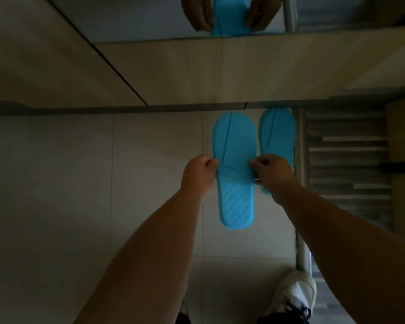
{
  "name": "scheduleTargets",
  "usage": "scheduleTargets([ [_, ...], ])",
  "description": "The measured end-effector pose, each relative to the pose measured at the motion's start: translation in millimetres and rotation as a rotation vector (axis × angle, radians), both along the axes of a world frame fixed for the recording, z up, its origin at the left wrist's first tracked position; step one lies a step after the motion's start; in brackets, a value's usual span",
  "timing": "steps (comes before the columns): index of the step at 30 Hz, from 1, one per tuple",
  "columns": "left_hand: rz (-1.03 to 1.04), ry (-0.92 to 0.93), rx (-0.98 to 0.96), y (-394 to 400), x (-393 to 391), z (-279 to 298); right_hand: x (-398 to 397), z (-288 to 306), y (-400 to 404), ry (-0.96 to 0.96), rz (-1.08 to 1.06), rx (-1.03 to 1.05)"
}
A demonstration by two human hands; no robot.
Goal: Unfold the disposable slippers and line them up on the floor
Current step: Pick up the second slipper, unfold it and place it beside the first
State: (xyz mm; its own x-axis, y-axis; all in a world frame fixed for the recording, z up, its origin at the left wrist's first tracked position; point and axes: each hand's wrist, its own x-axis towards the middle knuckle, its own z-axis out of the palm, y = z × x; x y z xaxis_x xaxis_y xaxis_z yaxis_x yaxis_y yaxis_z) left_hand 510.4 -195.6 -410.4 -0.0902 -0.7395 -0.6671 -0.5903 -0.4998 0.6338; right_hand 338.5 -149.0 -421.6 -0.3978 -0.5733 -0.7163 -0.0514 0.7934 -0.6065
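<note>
A light blue disposable slipper (235, 202) is stretched out lengthwise between my hands, toe pointing away from me, its quilted insole showing at the heel. My left hand (198, 175) pinches its left edge at the strap opening. My right hand (272, 173) pinches the right edge at the same height. A second blue slipper (277, 134) lies flat on the floor just to the right, toe against the baseboard, partly hidden by my right hand.
A wooden wall panel with a grey baseboard (103, 109) runs across ahead. A mirror (232, 17) above it reflects my hands and the slipper. A striped mat (346, 160) and a white post (301, 230) lie to the right. My white shoe (295, 293) is below.
</note>
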Motion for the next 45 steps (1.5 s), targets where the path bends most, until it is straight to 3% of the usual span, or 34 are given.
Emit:
scheduleTargets([
  [7,-0.009,-0.148,-0.157,-45,0,-81,12,-75,-47,0.153,0.065,-0.051],
  [15,-0.079,-0.207,-0.143,-64,3,-134,13,-116,-63,0.24,0.169,0.0],
  [37,-0.061,-0.242,-0.201,-58,9,-136,19,-120,-66,0.357,0.267,0.09],
  [45,-0.052,-0.252,-0.167,-57,8,-127,23,-107,-59,0.583,0.475,0.127],
])
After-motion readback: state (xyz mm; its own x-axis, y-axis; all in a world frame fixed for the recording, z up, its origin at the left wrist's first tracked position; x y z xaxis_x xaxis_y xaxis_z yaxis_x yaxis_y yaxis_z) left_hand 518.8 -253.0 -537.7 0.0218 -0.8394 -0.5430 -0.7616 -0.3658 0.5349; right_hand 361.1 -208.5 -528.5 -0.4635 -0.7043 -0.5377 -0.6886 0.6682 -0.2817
